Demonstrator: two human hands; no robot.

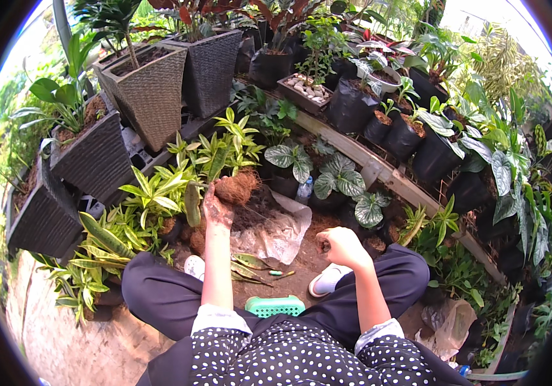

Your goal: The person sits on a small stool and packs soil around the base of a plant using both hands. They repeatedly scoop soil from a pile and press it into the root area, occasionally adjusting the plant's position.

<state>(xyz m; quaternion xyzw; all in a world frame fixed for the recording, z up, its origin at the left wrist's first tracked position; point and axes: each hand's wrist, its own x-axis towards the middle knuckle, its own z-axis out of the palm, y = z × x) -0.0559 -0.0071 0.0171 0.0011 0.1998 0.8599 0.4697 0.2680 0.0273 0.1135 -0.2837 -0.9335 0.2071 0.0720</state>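
Outdoors, a small green-leaved plant (pixel 221 151) with a bare, fibrous brown root ball (pixel 237 186) is held up by the left hand (pixel 217 207), fingers closed around the base of the root ball. Just right of that hand, dark soil is heaped on a grey plastic sheet (pixel 282 235). The right hand (pixel 341 246) is curled into a loose fist over the soil; whether anything is gripped cannot be told. The plant appears unpotted, not yet replanted. Black nursery bags (pixel 353 106) and woven planters (pixel 150 93) are ranged beyond both hands.

Right hand (pixel 342 246) contents hidden by fingers (pixel 328 248)
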